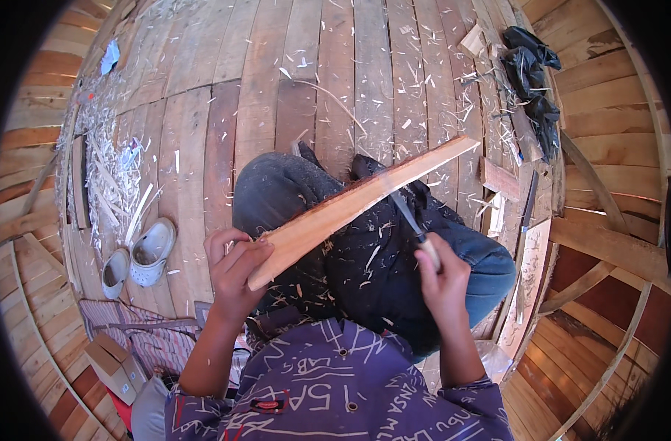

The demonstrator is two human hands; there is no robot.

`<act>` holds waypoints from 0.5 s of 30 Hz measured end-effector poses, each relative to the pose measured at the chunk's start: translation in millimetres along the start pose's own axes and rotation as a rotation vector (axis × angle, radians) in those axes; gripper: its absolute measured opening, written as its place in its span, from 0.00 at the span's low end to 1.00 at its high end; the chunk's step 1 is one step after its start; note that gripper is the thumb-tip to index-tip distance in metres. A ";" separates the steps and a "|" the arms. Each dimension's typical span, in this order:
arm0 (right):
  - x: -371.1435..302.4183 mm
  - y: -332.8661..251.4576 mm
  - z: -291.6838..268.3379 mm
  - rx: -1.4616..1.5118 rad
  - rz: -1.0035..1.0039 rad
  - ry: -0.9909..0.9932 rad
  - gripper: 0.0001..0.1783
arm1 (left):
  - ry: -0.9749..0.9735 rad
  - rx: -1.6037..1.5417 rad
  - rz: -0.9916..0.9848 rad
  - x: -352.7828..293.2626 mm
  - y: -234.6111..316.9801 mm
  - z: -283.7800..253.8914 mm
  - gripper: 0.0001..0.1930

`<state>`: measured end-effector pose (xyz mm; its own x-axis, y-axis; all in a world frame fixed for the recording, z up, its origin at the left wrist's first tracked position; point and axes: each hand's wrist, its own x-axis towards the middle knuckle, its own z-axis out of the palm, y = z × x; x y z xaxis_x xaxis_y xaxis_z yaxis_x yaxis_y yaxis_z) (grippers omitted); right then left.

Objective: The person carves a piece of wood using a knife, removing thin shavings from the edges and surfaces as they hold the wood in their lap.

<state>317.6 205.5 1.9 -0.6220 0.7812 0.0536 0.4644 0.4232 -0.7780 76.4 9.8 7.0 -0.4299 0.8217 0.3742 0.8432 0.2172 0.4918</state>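
Note:
A long, tapering wooden board (350, 209) lies slantwise over my crossed legs, its narrow tip pointing to the far right. One long edge is dark and rough like bark; its face is pale. My left hand (236, 257) grips the wide near end. In my right hand (444, 273) is a knife (409, 213) with a pale handle and a long metal blade. The blade's upper end meets the board's lower edge near its middle. Wood shavings lie on the dark cloth (365, 272) across my lap.
Shavings litter the plank floor (262, 95) and pile up along the left wall. Pale clogs (153, 246) sit at the left, near a striped cloth (140, 342) and a cardboard box (115, 367). Black plastic (530, 70), wood offcuts (501, 178) and a long dark blade-like tool (529, 202) lie along the right.

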 end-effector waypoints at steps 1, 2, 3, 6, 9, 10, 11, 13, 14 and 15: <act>-3.8 8.7 -1.1 0.213 0.188 0.008 0.12 | -0.002 0.003 -0.004 0.4 0.0 -0.6 0.15; -0.4 9.2 -7.6 0.491 0.332 0.062 0.13 | 0.000 -0.001 -0.012 -0.5 -0.6 -0.8 0.14; 4.9 6.3 -13.2 0.769 0.477 0.117 0.15 | 0.001 -0.005 -0.021 -1.9 -1.9 -1.2 0.14; 6.2 7.9 -8.7 0.811 0.457 0.016 0.18 | 0.000 -0.018 -0.019 -4.7 -2.0 1.0 0.14; -4.2 -6.8 -4.6 0.894 0.706 -0.464 0.20 | -0.020 -0.003 0.012 -6.2 -3.3 0.0 0.15; -4.2 -2.6 -9.9 0.867 0.668 -0.416 0.20 | -0.029 0.007 0.026 -6.2 -4.0 -0.5 0.15; -3.8 1.9 -14.5 0.839 0.631 -0.379 0.20 | -0.024 0.005 0.026 -6.4 -3.4 0.0 0.15; -3.3 -0.8 -7.2 0.881 0.663 -0.346 0.21 | -0.013 0.001 0.027 -5.2 -1.8 2.9 0.16; -3.2 -3.8 -1.8 0.907 0.676 -0.320 0.21 | -0.013 -0.002 0.016 -5.0 -1.8 3.5 0.16; -5.1 -7.5 2.1 1.028 0.739 -0.387 0.21 | -0.013 -0.005 0.006 -5.1 -2.1 4.6 0.16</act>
<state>316.0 197.4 6.2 -0.6487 0.4226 -0.6329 0.1901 -0.7152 -0.6725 78.4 7.6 0.4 -0.4203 0.8299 0.3669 0.8443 0.2095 0.4933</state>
